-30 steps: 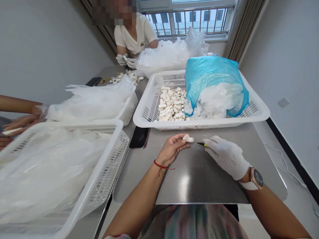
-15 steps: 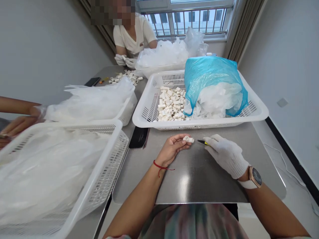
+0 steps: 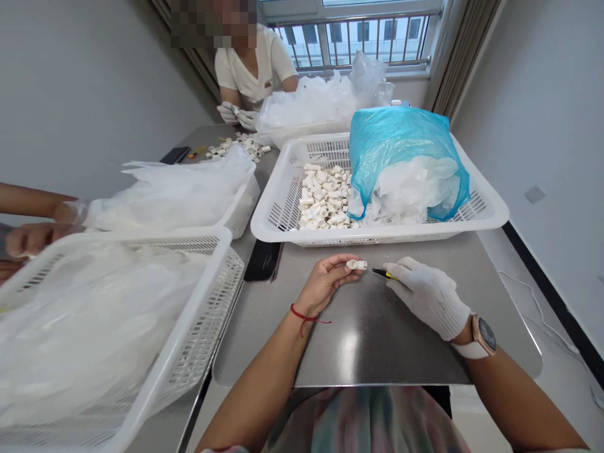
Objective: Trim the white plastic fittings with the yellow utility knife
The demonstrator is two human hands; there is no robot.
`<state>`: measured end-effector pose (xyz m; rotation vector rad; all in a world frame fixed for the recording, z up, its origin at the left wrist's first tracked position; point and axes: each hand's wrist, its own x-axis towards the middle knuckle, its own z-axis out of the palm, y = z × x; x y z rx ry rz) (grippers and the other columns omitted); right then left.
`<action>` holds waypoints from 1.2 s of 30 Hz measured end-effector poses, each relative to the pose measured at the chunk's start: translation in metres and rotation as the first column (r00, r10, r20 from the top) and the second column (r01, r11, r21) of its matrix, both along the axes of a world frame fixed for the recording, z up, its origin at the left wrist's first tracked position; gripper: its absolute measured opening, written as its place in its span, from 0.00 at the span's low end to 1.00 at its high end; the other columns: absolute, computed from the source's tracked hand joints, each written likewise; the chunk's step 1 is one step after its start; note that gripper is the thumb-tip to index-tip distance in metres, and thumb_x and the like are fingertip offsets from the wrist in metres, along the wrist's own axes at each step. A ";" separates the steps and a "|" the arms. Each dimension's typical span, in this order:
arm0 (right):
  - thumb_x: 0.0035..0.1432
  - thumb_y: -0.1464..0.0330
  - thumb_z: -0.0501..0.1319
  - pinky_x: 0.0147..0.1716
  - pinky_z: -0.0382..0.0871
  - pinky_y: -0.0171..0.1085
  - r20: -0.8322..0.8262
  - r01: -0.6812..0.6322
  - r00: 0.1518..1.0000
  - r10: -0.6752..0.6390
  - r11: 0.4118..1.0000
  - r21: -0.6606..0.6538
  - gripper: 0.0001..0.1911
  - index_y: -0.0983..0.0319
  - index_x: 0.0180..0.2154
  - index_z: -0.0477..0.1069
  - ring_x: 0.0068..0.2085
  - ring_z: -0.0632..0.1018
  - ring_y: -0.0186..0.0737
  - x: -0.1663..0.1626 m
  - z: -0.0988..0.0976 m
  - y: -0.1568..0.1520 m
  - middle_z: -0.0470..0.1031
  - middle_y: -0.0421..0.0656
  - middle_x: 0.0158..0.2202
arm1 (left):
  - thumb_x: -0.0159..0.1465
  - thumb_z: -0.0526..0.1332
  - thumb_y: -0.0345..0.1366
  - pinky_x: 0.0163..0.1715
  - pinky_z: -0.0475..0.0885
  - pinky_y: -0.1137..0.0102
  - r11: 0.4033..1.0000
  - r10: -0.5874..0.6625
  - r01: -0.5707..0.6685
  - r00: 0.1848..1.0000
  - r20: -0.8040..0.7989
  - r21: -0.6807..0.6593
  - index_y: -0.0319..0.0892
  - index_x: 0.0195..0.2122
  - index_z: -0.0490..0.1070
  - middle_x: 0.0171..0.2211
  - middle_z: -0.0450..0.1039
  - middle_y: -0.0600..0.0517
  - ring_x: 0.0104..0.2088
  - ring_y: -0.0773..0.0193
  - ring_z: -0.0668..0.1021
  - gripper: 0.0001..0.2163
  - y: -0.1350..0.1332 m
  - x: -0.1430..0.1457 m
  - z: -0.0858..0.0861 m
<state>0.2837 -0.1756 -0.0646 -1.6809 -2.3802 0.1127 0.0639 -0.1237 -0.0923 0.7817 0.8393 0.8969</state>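
My bare left hand (image 3: 325, 280) pinches a small white plastic fitting (image 3: 357, 265) between thumb and fingertips, just above the steel table (image 3: 377, 333). My right hand (image 3: 427, 296), in a white knit glove, grips a thin dark tool with a yellow band (image 3: 381, 273). The tool's tip points left at the fitting and stops a little short of it. Right behind both hands stands a white basket (image 3: 278, 217) with a heap of similar white fittings (image 3: 325, 196) and a blue plastic bag (image 3: 406, 160).
A black phone (image 3: 264, 259) lies left of my left hand. Two more white baskets (image 3: 189, 352) full of clear plastic bags stand at the left. A person at the far end handles fittings with gloved hands (image 3: 233, 114); another person's hand (image 3: 33, 238) shows at the left edge.
My hands stay almost in place; the tool tip has shifted slightly toward the fitting. The hand at the left edge has moved.
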 end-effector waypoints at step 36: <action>0.65 0.64 0.53 0.25 0.60 0.33 -0.004 -0.032 0.999 0.032 0.999 -0.034 0.15 0.53 0.51 0.71 0.35 0.77 0.34 -0.001 0.001 -0.001 0.76 0.40 0.43 | 0.48 0.73 0.34 0.39 0.72 0.71 0.993 0.045 -0.029 0.989 -0.140 0.115 0.38 0.39 0.77 0.37 0.80 0.47 0.34 0.65 0.79 0.17 0.001 0.003 -0.003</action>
